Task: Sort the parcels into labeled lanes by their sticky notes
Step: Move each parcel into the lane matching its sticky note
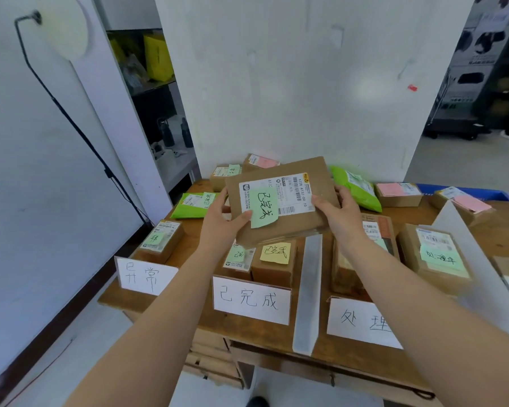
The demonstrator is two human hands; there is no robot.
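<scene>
A flat brown cardboard parcel [291, 177] with a white shipping label and a green sticky note [263, 208] is held in the air above the middle lane. My left hand [222, 223] grips its left edge, thumb on the note. My right hand [340, 212] grips its right edge. Below it stands the middle lane sign [252, 299], with two small boxes behind it; one carries a yellow note [275, 253]. The left lane sign [147, 276] has one small box [162, 239] behind it. The right lane sign [362, 323] fronts boxes with green notes [438, 255].
Unsorted parcels lie at the back of the wooden table [321, 348]: green bags [193, 204] [356, 186] and boxes with pink notes [398, 193]. White dividers [307, 292] separate the lanes. A white wall panel rises behind, and a lamp stand [71, 121] stands to the left.
</scene>
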